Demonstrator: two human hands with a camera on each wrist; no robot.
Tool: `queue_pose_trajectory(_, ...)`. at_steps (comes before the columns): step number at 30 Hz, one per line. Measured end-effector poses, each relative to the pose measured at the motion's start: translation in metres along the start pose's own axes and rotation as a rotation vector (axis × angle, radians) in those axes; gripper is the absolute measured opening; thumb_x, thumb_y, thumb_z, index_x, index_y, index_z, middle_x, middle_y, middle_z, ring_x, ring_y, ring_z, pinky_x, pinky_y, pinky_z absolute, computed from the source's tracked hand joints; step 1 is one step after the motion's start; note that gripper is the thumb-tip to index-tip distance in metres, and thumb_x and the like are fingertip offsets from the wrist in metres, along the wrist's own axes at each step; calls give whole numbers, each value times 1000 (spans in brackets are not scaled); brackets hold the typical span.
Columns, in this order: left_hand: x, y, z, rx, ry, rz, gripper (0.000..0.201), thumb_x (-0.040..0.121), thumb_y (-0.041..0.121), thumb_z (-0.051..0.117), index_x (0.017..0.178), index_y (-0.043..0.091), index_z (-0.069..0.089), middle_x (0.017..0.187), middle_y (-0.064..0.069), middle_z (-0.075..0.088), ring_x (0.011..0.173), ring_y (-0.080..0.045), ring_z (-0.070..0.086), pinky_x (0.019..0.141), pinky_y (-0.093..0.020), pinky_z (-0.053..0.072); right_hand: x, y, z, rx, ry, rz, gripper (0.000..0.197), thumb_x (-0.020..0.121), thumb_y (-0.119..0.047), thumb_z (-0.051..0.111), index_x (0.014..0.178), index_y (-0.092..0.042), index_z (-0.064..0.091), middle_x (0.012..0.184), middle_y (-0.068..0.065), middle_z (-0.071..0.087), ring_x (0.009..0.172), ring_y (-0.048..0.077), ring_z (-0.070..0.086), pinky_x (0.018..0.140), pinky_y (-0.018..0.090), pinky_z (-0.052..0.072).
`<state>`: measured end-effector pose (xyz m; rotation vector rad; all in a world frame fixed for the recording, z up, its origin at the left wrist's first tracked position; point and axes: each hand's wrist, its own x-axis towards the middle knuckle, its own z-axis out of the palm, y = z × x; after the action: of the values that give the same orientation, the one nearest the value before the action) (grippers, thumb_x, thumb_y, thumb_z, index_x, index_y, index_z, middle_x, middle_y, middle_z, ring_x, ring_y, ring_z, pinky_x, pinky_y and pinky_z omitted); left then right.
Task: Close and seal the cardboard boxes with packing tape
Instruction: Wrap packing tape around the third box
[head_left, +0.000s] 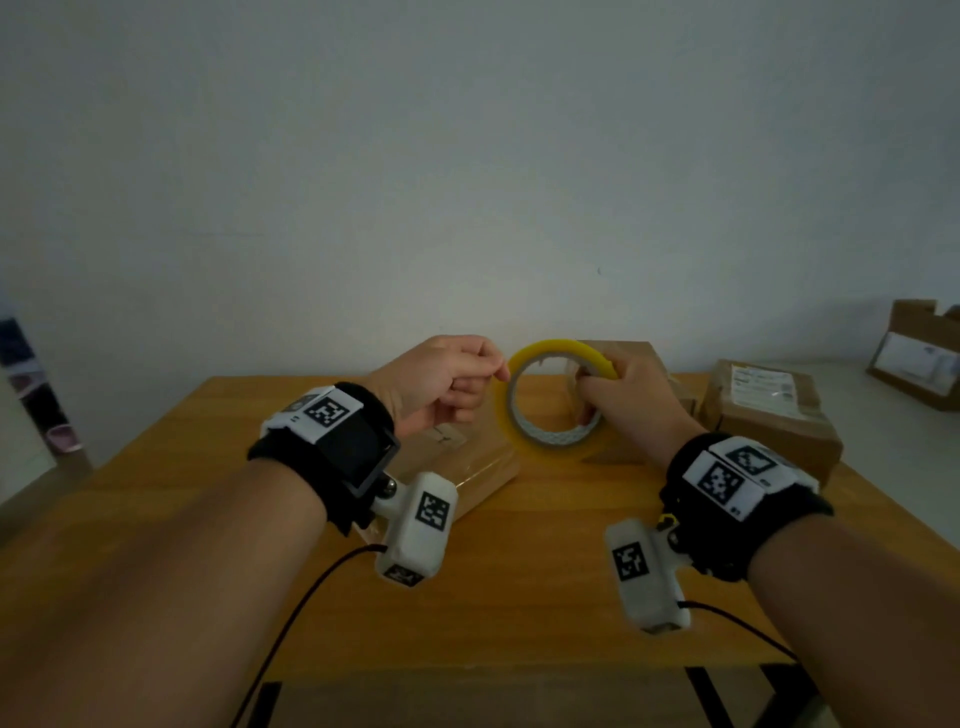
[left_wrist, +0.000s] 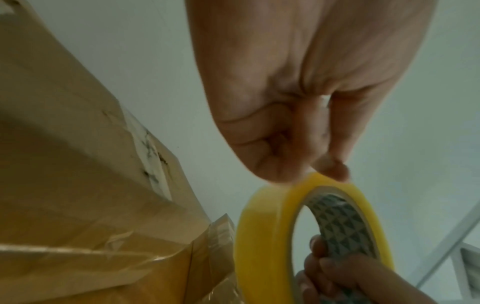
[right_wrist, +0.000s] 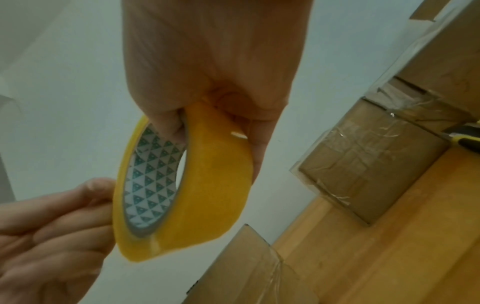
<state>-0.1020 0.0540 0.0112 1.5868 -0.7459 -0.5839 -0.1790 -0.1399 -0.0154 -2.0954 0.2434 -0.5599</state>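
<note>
Hands two, tape roll one.

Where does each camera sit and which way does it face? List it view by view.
Head: on the head, looking forward and down at the table; both forearms, left hand and right hand show.
Left wrist: along the left hand toward its fingers at the tape; a box is beside it.
Right wrist: along the right hand, which grips the tape; boxes are behind.
All share the tape.
</note>
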Motion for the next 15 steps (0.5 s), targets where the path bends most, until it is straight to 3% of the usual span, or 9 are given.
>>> queue_pose_trajectory(1, 1, 0, 2, 21, 2, -6, 23, 98, 8, 42, 79, 7, 55, 51, 4, 34, 39, -5, 29, 40, -18, 30, 0, 0, 1, 10, 0, 13, 11, 84, -6, 54, 74, -5, 58, 60, 9, 63, 57, 18, 58, 62, 32, 46)
queue_pose_trajectory(3, 0, 2, 4, 14, 10, -23, 26, 95, 10, 47, 72, 8, 57, 56, 0, 49, 46, -8, 42, 44, -18, 39, 0, 3, 2, 51, 14, 59, 14, 85, -6, 52, 73, -3, 56, 58, 9, 61, 54, 16, 54, 61, 30, 43)
queue_pose_trajectory(5, -2, 1, 2, -64, -20, -22, 30, 93, 11, 46, 65, 12, 56, 74, -7, 67, 73, -17, 62, 71, -27, 52, 1, 8, 1, 151, 75, 146, 17, 84, -6, 51, 67, -6, 52, 52, 6, 57, 50, 16, 52, 60, 31, 40)
queue_pose_trajectory(7, -4, -4, 2, -117, -61, -17, 27, 95, 14, 40, 73, 12, 55, 86, -8, 70, 99, -23, 63, 93, -35, 45, 2, 9, -3, 284, 144, 227, 19, 81, -4, 50, 63, -9, 50, 52, 9, 55, 47, 17, 54, 56, 30, 40)
queue_pose_trajectory(8, -6, -8, 4, -147, -57, -13, 25, 96, 13, 39, 77, 10, 55, 82, -8, 69, 100, -25, 63, 96, -37, 43, 2, 8, -4, 314, 150, 244, 18, 80, -3, 49, 63, -10, 49, 56, 12, 54, 46, 17, 55, 52, 28, 40)
queue_pose_trajectory(9, -5, -11, 6, -184, -40, -7, 25, 97, 12, 38, 79, 8, 55, 73, -8, 65, 94, -26, 64, 97, -38, 44, 2, 6, -5, 317, 144, 247, 18, 81, -4, 49, 64, -11, 49, 60, 14, 53, 44, 15, 55, 48, 25, 40)
queue_pose_trajectory(11, -2, -12, 12, -251, 4, 14, 25, 98, 8, 38, 79, 5, 54, 56, -4, 51, 70, -21, 63, 86, -37, 52, 2, 3, -5, 327, 146, 235, 16, 82, -5, 49, 68, -11, 50, 65, 16, 51, 41, 12, 56, 44, 23, 43)
queue_pose_trajectory(13, 0, -10, 19, -255, 16, 11, 23, 99, 6, 38, 81, 5, 53, 50, 1, 36, 50, -12, 48, 68, -31, 56, 5, 3, -1, 372, 167, 246, 12, 82, -6, 49, 72, -11, 52, 67, 17, 52, 46, 16, 58, 51, 31, 48)
queue_pose_trajectory(15, 1, -6, 26, -234, -8, -19, 22, 99, 6, 38, 82, 5, 52, 48, 4, 30, 42, -7, 36, 54, -25, 51, 6, 3, 3, 399, 197, 268, 9, 82, -10, 51, 74, -11, 55, 71, 17, 55, 55, 22, 59, 59, 38, 49)
